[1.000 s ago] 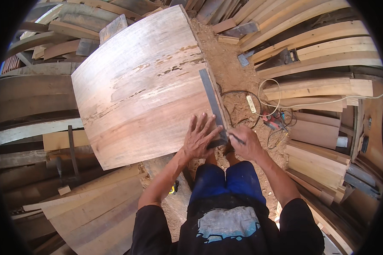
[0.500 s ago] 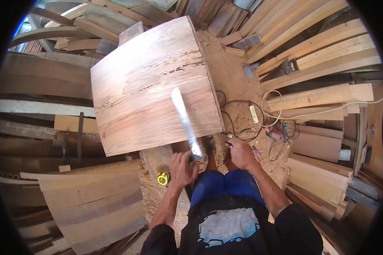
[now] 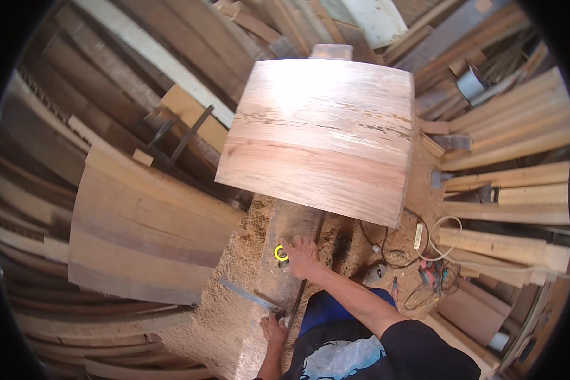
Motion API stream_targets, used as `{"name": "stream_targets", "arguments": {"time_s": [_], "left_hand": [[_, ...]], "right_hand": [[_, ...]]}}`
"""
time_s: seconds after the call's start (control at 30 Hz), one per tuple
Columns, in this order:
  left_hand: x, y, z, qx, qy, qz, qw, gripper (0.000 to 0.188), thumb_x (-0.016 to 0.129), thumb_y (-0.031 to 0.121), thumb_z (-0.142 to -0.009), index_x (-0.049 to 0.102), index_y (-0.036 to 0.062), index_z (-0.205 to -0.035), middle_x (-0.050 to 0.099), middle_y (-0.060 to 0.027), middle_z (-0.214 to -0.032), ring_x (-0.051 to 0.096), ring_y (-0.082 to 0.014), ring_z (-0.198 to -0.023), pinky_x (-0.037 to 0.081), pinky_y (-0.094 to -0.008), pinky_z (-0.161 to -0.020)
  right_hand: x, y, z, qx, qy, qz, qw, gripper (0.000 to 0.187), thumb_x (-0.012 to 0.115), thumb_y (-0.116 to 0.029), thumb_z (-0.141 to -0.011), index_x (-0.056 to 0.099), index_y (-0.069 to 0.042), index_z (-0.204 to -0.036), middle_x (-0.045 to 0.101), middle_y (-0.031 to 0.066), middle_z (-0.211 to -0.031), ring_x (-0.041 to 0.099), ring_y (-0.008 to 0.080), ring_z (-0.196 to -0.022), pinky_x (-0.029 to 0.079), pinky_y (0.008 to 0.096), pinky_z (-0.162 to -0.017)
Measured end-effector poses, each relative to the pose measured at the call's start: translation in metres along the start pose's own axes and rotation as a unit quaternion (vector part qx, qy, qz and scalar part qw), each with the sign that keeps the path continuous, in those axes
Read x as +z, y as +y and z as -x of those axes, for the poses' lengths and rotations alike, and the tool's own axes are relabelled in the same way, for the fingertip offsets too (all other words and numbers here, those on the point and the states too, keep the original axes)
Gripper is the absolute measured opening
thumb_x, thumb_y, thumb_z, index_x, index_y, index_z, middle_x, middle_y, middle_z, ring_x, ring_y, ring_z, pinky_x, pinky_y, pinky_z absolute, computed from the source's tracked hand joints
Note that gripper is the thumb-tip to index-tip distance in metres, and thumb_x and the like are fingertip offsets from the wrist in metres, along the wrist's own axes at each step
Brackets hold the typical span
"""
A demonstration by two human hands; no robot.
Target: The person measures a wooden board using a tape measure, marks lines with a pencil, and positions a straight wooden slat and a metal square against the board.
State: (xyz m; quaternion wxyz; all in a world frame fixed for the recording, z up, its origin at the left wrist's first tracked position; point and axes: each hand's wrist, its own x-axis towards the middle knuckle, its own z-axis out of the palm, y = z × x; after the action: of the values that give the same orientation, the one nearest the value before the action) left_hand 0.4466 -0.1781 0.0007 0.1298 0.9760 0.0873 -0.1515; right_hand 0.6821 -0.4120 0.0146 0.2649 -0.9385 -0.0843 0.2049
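My left hand is low over the plank bench, its fingers at the dark handle of a tool with a long, straight metal blade, which looks like a try square. The blade points up and left over sawdust. Across my body, my right hand is on a yellow and black tape measure on the bench. Its palm and fingers cover part of the case. Beyond the hands, a wide, slightly curved wooden panel rests over the bench's far end.
Another wooden panel leans at the left among stacked boards. Sawdust covers the floor. To the right lie a red power tool, coiled cables, pliers and a handsaw on long timber. My foot is near the panel's edge.
The view has turned left. My right hand has crossed over to the tape measure. My left hand has lowered the bladed tool from near the big panel to the bench's near part.
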Motion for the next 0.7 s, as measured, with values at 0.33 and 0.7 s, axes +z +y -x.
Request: {"name": "stream_targets", "arguments": {"time_s": [0.33, 0.7], "left_hand": [[-0.014, 0.031, 0.007, -0.065, 0.080, -0.031, 0.994, 0.046, 0.072, 0.014, -0.084, 0.059, 0.0074, -0.128, 0.059, -0.0212, -0.111, 0.056, -0.0418, -0.106, 0.045, -0.0530, -0.091], [-0.023, 0.175, -0.090, -0.260, -0.374, 0.804, 0.382, 0.059, 0.047, 0.053, -0.104, 0.054, 0.0060, -0.139, 0.069, -0.0157, -0.123, 0.067, -0.0355, -0.112, 0.054, -0.0515, -0.100]], "right_hand": [[0.029, -0.007, -0.025, 0.022, -0.009, 0.091, 0.996, 0.081, 0.080, -0.043, -0.077, 0.047, -0.018, -0.147, 0.054, 0.0160, -0.121, 0.055, 0.0377, -0.114, 0.046, 0.0485, -0.092], [-0.022, 0.079, 0.107, -0.131, -0.137, -0.325, 0.926, 0.081, 0.076, -0.040, -0.080, 0.048, -0.003, -0.147, 0.056, 0.0291, -0.133, 0.055, 0.0411, -0.125, 0.043, 0.0452, -0.109]]}}
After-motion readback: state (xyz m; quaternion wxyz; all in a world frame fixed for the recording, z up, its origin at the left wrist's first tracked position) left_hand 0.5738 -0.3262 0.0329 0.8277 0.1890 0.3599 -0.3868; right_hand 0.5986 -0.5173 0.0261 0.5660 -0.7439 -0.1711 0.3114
